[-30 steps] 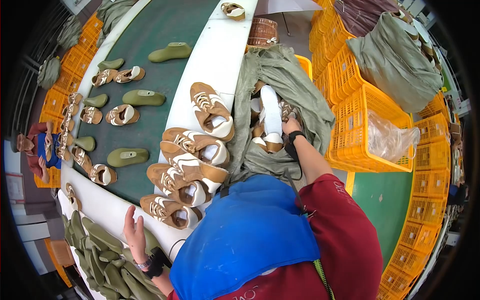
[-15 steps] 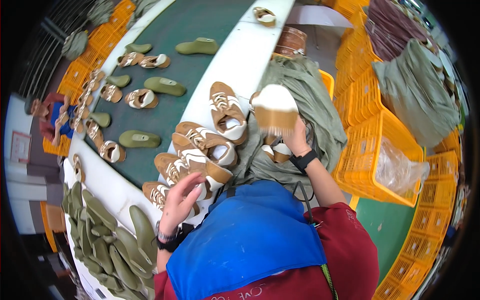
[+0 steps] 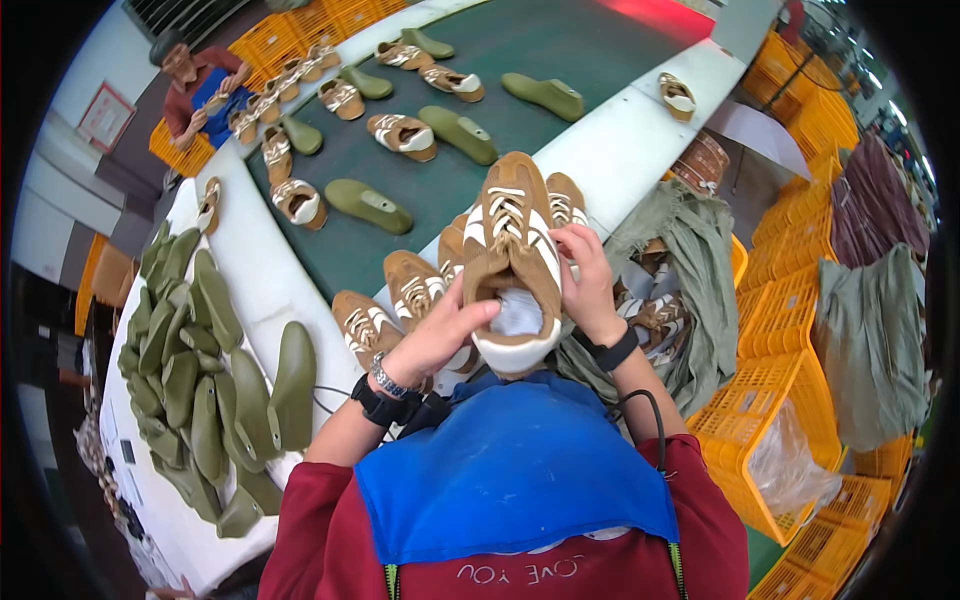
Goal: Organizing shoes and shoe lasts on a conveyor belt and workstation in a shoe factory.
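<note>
Between both hands I hold a brown sneaker point(image 3: 513, 255) with white stripes, white laces and a white heel, its opening toward me and pale stuffing inside. My left hand point(image 3: 440, 335) grips its left side near the heel, thumb over the collar. On the other side my right hand point(image 3: 585, 280) closes round the collar beside the laces. Several like sneakers point(image 3: 410, 285) stand on the white table edge behind and left of the held one, partly hidden by it.
Green shoe lasts point(image 3: 200, 380) lie heaped on the white table at left. Beyond, a green conveyor belt point(image 3: 330, 165) carries sneakers and lasts. A co-worker point(image 3: 205, 95) sits at far left. On my right are a cloth-lined crate of sneakers point(image 3: 660, 320) and stacked yellow crates point(image 3: 770, 420).
The sneaker in my right hand has come left and turned from showing its sole to upright. My left hand, free before, has joined it. The whole view has swung round.
</note>
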`<state>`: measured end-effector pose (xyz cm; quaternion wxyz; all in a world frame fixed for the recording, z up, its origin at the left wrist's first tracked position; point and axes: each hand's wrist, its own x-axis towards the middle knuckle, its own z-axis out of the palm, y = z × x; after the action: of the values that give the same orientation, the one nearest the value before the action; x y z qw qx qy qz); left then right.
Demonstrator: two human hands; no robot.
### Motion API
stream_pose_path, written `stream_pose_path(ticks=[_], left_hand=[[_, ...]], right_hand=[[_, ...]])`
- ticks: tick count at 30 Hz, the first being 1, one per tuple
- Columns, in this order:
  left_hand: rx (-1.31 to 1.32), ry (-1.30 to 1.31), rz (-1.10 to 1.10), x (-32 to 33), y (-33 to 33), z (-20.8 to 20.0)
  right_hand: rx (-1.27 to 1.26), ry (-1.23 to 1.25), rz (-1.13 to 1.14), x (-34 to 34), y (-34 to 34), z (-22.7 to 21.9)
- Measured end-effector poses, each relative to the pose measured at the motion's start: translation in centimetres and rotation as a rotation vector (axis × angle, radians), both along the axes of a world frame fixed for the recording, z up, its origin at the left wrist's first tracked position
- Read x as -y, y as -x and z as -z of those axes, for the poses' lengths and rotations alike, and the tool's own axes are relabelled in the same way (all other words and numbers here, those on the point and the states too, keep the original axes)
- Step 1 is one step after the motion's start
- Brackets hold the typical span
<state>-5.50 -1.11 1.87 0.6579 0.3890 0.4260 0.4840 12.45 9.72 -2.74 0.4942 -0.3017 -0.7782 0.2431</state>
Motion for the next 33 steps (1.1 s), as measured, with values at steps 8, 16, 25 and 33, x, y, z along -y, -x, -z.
stream_pose_path(ticks=[8, 16, 25, 33], left_hand=[[-0.363, 0.331, -0.087, 0.0, 2.9, 7.0], [-0.565, 0.443, -0.048, 0.3, 3.7, 6.8], [-0.655, 0.202, -0.071, 3.0, 3.3, 4.7], [-0.659, 0.122, -0.094, 2.7, 1.5, 2.0]], right_hand=[[0.126, 0.457, -0.344, 2.5, 0.0, -0.3], [0.15, 0.631, 0.51, -3.2, -13.1, 16.1], [0.428, 1.002, 0.151, 0.6, -20.8, 26.0], [0.212, 1.283, -0.026, -1.0, -19.9, 18.0]])
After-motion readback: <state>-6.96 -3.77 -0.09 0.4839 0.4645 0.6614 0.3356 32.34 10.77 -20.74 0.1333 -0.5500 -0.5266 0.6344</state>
